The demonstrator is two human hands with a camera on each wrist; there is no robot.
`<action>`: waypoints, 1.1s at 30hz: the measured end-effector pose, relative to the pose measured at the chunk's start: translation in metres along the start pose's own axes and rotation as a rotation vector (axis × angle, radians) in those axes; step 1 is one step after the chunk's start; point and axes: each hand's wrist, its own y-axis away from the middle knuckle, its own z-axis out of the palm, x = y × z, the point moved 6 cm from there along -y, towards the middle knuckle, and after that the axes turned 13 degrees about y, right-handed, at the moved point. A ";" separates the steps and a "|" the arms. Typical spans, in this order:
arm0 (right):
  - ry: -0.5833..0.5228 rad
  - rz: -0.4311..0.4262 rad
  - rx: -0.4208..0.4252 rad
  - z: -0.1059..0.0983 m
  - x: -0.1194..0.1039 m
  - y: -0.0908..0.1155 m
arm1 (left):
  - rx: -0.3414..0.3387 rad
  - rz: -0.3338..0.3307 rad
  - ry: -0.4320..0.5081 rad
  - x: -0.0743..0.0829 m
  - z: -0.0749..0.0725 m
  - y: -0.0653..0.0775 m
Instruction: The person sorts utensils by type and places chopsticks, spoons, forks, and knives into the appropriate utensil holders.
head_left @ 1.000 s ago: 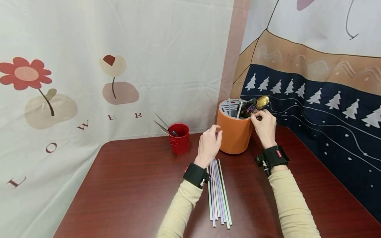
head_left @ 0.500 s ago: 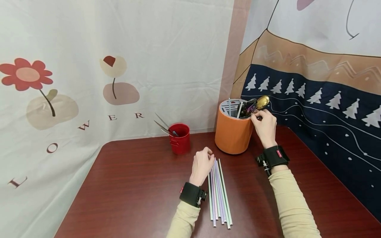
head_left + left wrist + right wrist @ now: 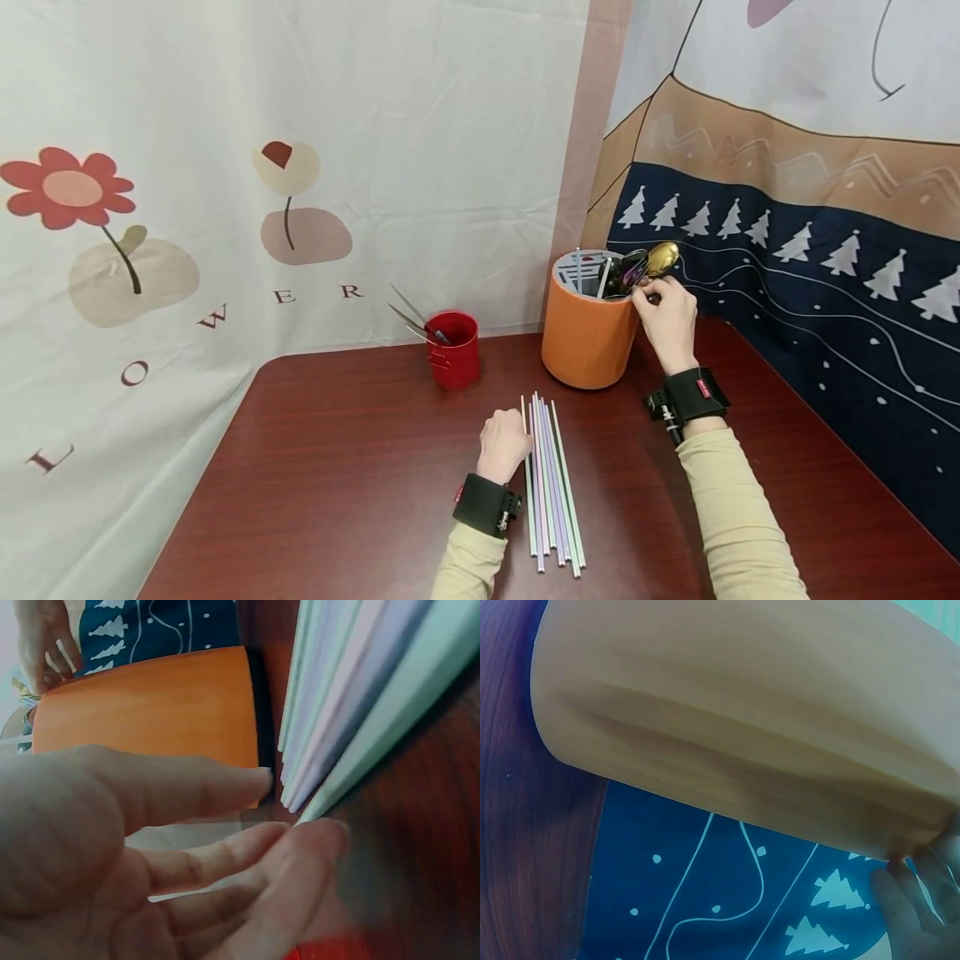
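Several long pastel chopsticks (image 3: 553,492) lie side by side on the table, pointing away from me. My left hand (image 3: 504,442) is at their left, near the far ends. In the left wrist view, its thumb and fingers stand apart, and a fingertip (image 3: 322,834) touches or nearly touches the end of a pale green chopstick (image 3: 390,742). At the back right, my right hand (image 3: 666,321) pinches the rim of an orange utensil holder (image 3: 587,342). The holder has a slotted grey top and contains a gold spoon (image 3: 662,258), dark utensils and light sticks.
A red cup (image 3: 454,354) with several thin metal utensils leaning left stands left of the holder. The brown table (image 3: 337,467) meets a pale printed cloth (image 3: 420,167) behind and a navy tree-patterned cloth (image 3: 795,275) at the right.
My left hand has come down from beside the orange holder, towards me, to the left side of the chopsticks. The right hand stays at the holder's rim.
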 end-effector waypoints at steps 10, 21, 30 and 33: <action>0.003 -0.001 0.002 0.000 0.000 0.001 | -0.056 -0.058 -0.102 -0.003 0.014 0.002; 0.008 0.002 -0.003 0.001 0.001 0.001 | 0.030 -0.047 -0.139 0.006 0.010 0.008; 0.013 -0.004 0.002 0.001 0.000 0.001 | 0.001 -0.095 -0.152 0.005 0.009 0.008; 0.012 -0.006 0.001 0.000 0.000 0.001 | -0.034 -0.125 -0.104 0.001 0.006 0.007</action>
